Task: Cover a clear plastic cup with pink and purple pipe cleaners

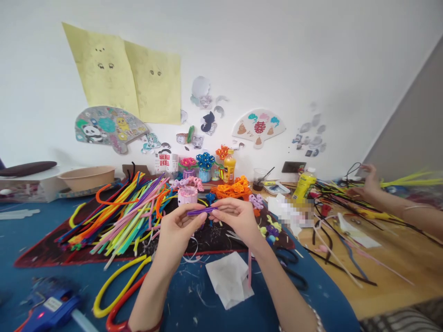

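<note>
A purple pipe cleaner [202, 211] is stretched level between both hands, above the front edge of the dark mat. My left hand [180, 223] pinches its left part between thumb and fingers. On the other side, my right hand [237, 219] grips the right part, and the fingers hide that end. Just behind the hands stands a small pink ribbed pot [187, 195]. A pile of orange pipe cleaner pieces [231, 189] lies beyond my right hand. Beneath my hands, a white paper tissue [229, 280] rests on the blue table.
Many coloured pipe cleaners [131, 216] heap on the mat at left. A blue glue gun [51, 306] with a red light lies front left. Pipe cleaner flowers [205, 161] and bottles stand along the wall. At right, another person's hand [370, 182] reaches over dark pipe cleaners.
</note>
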### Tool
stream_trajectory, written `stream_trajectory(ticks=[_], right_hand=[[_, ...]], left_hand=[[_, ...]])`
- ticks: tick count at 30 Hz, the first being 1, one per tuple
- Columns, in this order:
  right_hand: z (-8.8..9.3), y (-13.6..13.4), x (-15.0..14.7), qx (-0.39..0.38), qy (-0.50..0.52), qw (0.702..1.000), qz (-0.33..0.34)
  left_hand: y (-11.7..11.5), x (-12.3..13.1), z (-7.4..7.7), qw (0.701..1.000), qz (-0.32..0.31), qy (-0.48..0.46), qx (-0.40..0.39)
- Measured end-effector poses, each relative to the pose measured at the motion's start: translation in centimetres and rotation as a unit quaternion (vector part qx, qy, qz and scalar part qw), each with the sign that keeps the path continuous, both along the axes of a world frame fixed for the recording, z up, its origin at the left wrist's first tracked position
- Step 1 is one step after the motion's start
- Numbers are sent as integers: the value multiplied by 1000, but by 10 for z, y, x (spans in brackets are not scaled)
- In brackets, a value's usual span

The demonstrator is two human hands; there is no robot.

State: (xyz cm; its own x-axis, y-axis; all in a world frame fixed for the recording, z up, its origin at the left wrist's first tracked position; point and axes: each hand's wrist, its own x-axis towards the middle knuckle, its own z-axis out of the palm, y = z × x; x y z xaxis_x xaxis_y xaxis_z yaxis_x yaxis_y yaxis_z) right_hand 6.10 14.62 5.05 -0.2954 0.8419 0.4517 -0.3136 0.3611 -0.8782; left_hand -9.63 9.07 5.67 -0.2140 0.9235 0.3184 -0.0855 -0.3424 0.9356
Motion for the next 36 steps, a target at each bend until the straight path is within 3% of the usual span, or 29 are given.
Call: stream_trajectory(ticks=[17, 30, 36], right_hand=[[-3, -1, 2, 33, -41, 998, -20], [5, -3, 2, -47, -30, 998, 31], [5, -2, 3, -64, -41, 996, 36]], left_hand=[[3, -4, -6, 986, 92, 120, 66], [-1, -9, -10, 959, 136, 213, 131], [1, -10, -9, 958, 118, 231, 122]])
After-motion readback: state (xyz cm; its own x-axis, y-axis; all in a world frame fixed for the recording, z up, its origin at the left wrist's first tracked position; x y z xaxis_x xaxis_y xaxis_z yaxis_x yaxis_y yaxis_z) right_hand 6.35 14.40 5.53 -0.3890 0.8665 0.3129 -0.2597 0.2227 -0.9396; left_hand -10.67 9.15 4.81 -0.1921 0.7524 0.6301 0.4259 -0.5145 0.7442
